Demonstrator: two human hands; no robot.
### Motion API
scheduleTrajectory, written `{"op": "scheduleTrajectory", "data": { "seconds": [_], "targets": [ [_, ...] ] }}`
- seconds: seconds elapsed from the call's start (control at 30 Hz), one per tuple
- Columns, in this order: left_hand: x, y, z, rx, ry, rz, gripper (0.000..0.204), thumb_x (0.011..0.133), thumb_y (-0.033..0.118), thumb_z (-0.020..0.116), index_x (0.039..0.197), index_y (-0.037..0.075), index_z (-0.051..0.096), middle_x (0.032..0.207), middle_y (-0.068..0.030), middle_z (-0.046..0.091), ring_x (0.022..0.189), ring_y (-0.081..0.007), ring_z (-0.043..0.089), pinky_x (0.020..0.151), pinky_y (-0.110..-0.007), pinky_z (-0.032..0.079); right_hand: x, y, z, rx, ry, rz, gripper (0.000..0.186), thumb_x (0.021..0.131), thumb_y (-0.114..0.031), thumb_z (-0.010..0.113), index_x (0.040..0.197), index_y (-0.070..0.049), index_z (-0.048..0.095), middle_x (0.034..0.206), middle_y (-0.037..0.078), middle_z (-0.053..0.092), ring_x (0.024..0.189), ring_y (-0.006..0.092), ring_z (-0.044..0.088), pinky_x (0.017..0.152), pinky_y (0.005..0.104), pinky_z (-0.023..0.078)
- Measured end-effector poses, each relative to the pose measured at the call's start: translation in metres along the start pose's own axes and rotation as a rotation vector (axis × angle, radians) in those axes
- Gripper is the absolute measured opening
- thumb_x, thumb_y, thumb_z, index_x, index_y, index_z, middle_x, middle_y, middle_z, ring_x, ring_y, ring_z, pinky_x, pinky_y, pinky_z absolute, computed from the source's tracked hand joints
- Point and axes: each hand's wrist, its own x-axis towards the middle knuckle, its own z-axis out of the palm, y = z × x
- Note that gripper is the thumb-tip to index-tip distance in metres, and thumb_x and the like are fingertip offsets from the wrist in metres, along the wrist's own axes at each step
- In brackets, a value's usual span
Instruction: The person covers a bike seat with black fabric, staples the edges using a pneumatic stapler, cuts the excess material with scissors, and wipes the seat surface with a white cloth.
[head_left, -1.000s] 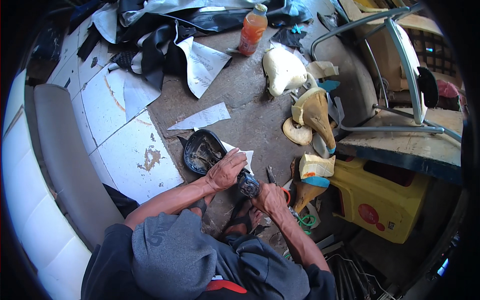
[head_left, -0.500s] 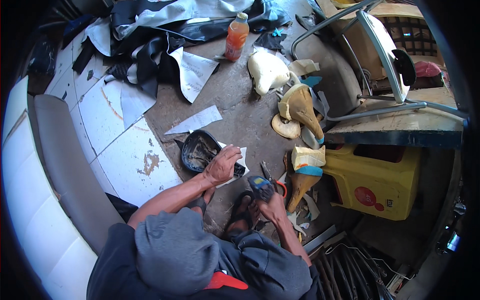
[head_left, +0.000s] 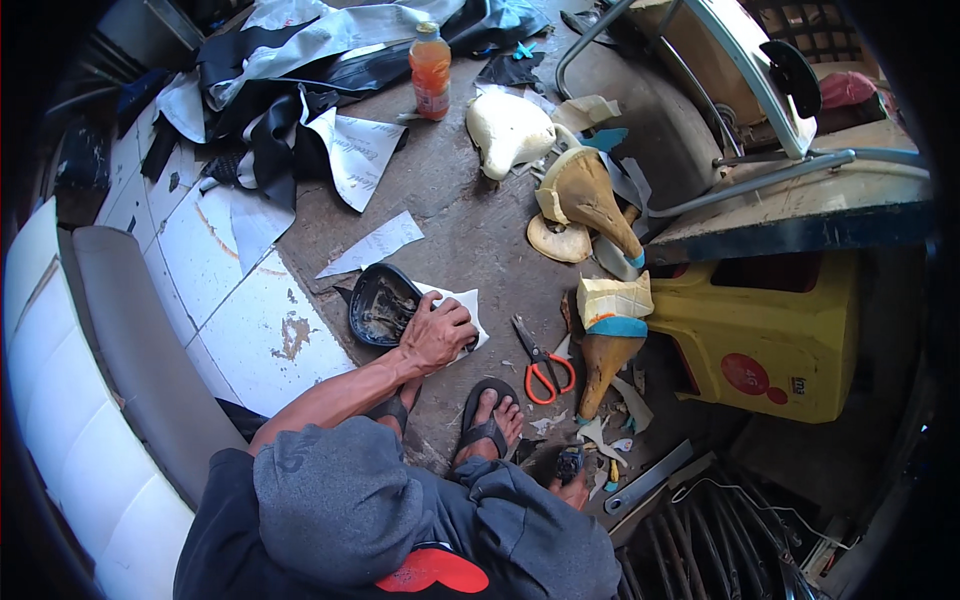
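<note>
A black hollow saddle shell [head_left: 372, 303], worn and dusty inside, lies upturned on the floor in front of my feet. My left hand [head_left: 436, 336] is closed over its narrow end, hiding that part. A white piece of sheet [head_left: 470, 303] shows from under the shell and the hand. My right hand [head_left: 573, 490] is low beside my right foot, partly covered by my trouser leg. A small black object [head_left: 569, 462] sits in its grip; I cannot make out its kind. Scissors [head_left: 545, 370] with orange handles lie between the hands, blades apart.
Bicycle saddles with bare foam, one cream [head_left: 510, 133] and one tan [head_left: 582, 195], lie ahead. Another foam-topped saddle [head_left: 609, 350] leans by a yellow crate [head_left: 770, 340]. An orange drink bottle [head_left: 430, 75] stands near dark and white fabric [head_left: 350, 150]. A metal chair frame [head_left: 770, 190] is at right.
My right hand has moved down and back toward my right leg with the object, uncovering the scissors. My left hand stays on the shell. The whole view has shifted slightly.
</note>
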Motion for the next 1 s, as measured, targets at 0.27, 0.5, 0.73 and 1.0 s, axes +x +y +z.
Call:
{"op": "scheduleTrajectory", "data": {
  "seconds": [0.27, 0.5, 0.73, 1.0],
  "targets": [
    [-0.005, -0.004, 0.003, -0.118, -0.023, 0.044, 0.006, 0.079, 0.017, 0.072, 0.083, 0.014, 0.070, 0.084, 0.0020, 0.059, 0.095, -0.0164, 0.058, 0.096, -0.047, 0.033, 0.009, -0.025, 0.003, -0.104, -0.010, 0.082, 0.047, 0.080, -0.015, 0.069, 0.120, 0.007, 0.055, 0.098, 0.034, 0.068, 0.099, 0.0484, 0.067, 0.084, 0.0501, 0.052],
    [0.001, -0.004, 0.000, -0.190, -0.054, 0.082, 0.008, 0.080, 0.018, 0.072, 0.081, 0.012, 0.067, 0.083, 0.0002, 0.057, 0.092, -0.0176, 0.057, 0.095, -0.048, 0.031, 0.021, -0.003, -0.001, -0.159, -0.052, 0.125, 0.049, 0.080, -0.019, 0.067, 0.120, 0.007, 0.056, 0.099, 0.033, 0.068, 0.099, 0.0475, 0.067, 0.086, 0.0507, 0.052],
    [-0.002, -0.010, -0.013, -0.106, -0.104, 0.095, 0.007, 0.080, 0.017, 0.071, 0.079, 0.012, 0.066, 0.082, -0.0005, 0.055, 0.093, -0.0181, 0.057, 0.096, -0.051, 0.032, 0.027, -0.070, -0.037, -0.130, -0.151, -0.063, 0.057, 0.077, -0.016, 0.063, 0.130, 0.002, 0.052, 0.104, 0.028, 0.070, 0.093, 0.0400, 0.071, 0.083, 0.0495, 0.056],
    [-0.003, -0.008, -0.001, 0.180, -0.173, 0.233, 0.013, 0.085, 0.025, 0.064, 0.079, 0.014, 0.066, 0.086, 0.0011, 0.055, 0.101, -0.0190, 0.055, 0.104, -0.060, 0.030, 0.067, -0.195, -0.052, -0.181, -0.290, -0.827, 0.055, 0.072, -0.020, 0.067, 0.123, -0.003, 0.054, 0.093, 0.027, 0.068, 0.087, 0.0461, 0.067, 0.077, 0.0524, 0.055]
  ]
}}
